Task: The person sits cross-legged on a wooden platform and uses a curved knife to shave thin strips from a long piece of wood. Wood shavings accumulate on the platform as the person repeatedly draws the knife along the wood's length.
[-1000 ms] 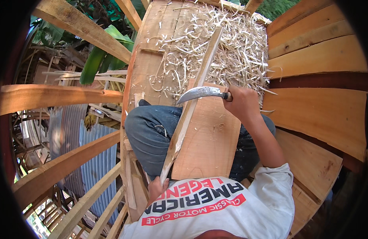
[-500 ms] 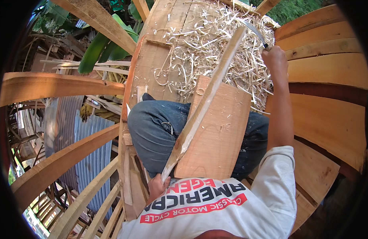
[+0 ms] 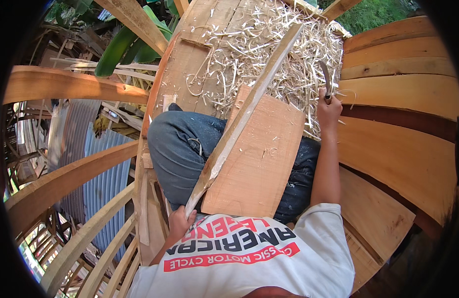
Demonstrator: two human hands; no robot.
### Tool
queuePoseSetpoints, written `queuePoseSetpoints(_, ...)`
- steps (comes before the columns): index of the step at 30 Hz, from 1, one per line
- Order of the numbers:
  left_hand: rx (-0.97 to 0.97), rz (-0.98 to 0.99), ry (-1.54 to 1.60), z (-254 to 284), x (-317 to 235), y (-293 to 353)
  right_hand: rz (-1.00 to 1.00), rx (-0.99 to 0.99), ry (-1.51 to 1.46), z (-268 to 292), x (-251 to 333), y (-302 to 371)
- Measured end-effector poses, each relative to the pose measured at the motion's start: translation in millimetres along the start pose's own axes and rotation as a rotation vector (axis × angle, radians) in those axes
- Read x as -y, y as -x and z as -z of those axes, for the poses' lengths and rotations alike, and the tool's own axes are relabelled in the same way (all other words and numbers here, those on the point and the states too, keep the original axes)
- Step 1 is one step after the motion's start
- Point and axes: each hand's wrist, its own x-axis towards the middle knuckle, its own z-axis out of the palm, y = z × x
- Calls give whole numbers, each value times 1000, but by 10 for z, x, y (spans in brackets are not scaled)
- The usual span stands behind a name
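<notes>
A long, roughly hewn wooden stick (image 3: 245,113) slants across my lap, from my body up to the wood shavings beyond. Its near end sits in my left hand (image 3: 181,222), whose fingers are wrapped round it. Beneath the stick, a flat wooden board (image 3: 262,154) rests over my crossed legs, with small chips on it. My right hand (image 3: 329,109) grips the dark handle of a curved-bladed knife (image 3: 326,74). The blade points away from me and is apart from the stick, to its right. A thin curl of shaving (image 3: 349,94) hangs beside this hand.
Pale wood shavings (image 3: 289,74) heap over the plank floor (image 3: 190,74) ahead. Overlapping planks (image 3: 398,94) form a wall at my right. Curved timber ribs (image 3: 75,84) rise at my left, with corrugated metal sheets (image 3: 108,169) and scrap wood beyond them.
My right hand has drawn back toward me with the knife, from near the stick's far end. A loose curl of shaving now shows beside it. The left hand keeps its grip on the stick.
</notes>
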Motion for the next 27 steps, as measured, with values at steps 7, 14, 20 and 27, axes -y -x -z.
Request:
queuePoseSetpoints(7, -91, -7, -44, 10, -148, 3, 354, 227, -70, -28, 521, 545)
queuePoseSetpoints(14, -96, -26, -11, 22, -159, 11, 497, 303, -14, 48, 784, 955)
queuePoseSetpoints(20, -116, -36, 21, -45, -112, 11, 561, 276, 125, -11, 891, 918)
queuePoseSetpoints(27, -132, -21, 110, -54, -152, -21, 501, 172, 61, -94, 1177, 842)
